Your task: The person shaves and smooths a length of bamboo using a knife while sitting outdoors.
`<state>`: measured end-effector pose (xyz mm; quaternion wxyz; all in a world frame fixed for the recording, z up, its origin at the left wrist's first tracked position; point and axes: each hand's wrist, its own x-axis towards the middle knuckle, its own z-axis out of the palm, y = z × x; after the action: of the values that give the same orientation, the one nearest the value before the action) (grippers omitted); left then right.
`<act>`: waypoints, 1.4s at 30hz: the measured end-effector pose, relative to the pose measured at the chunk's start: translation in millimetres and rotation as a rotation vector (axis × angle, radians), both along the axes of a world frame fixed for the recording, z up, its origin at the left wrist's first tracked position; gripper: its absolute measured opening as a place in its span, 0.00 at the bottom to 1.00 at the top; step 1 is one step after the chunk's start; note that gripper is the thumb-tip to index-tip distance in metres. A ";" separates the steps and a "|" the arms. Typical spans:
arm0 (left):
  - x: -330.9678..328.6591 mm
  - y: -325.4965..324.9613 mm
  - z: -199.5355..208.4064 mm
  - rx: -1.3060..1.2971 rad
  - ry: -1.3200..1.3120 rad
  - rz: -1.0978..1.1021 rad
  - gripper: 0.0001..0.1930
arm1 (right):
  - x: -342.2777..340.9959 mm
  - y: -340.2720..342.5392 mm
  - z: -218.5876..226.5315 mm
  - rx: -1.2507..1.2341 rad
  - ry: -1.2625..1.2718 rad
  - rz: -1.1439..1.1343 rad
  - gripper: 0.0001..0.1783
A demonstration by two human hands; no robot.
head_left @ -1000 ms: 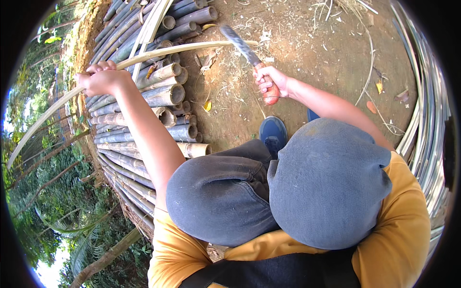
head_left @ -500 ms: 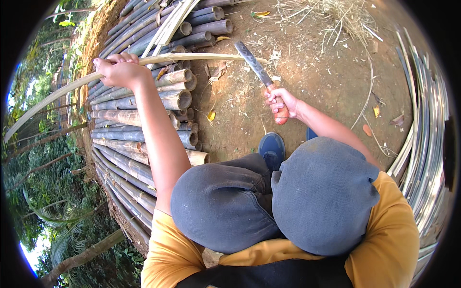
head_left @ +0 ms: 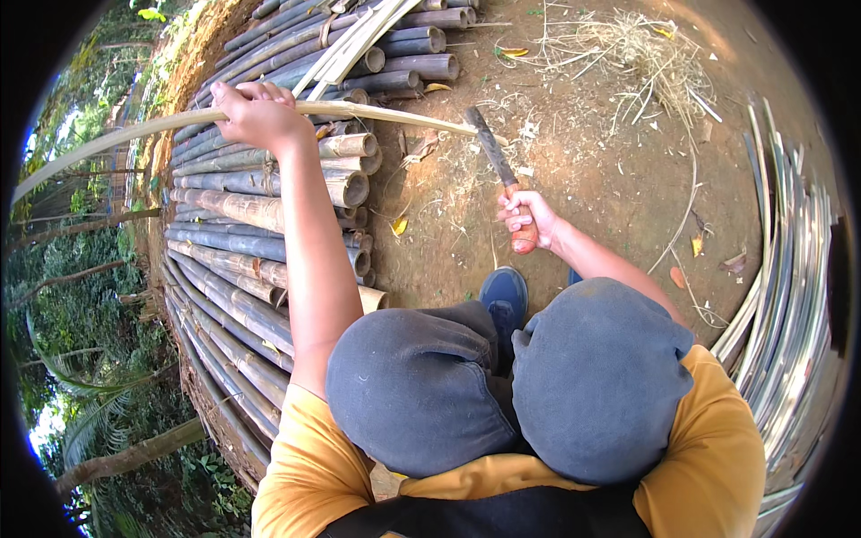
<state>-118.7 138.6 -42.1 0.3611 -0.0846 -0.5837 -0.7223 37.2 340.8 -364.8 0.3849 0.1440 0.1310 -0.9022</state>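
- Lately, over the last half second, with left hand (head_left: 256, 117) carried rightward and outward and knife (head_left: 492, 148) swung more upright in right hand (head_left: 535, 213).
- As a result, blade crossing over pale strip (head_left: 332, 108) closer to its far tip, seemingly with little length left beyond the edge; whether pressed into it, impossible to tell.
- Left grip: closed around the strip, above the bamboo poles (head_left: 242, 211). Right grip: wrapped around the knife's handle.
- On the strip: long, thin, bowed, apparently springy, running from the left rim across the poles to above the dirt ground (head_left: 610, 206).
- On the knife: straight, flat, dark blade; rounded reddish handle.
- Nearby: smooth, hollow poles with round cut ends; fine, tangled shavings (head_left: 664, 67); bundled slender strips (head_left: 794, 296) at right.
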 end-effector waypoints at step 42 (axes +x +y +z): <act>1.1 -17.7 -2.2 0.106 0.068 0.075 0.21 | -18.8 1.2 102.4 1.530 0.820 0.110 0.10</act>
<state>-117.6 121.0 -44.3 0.4116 -0.0682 -0.5349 -0.7347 18.4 342.0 -262.3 0.1480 0.0203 0.8366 -0.5271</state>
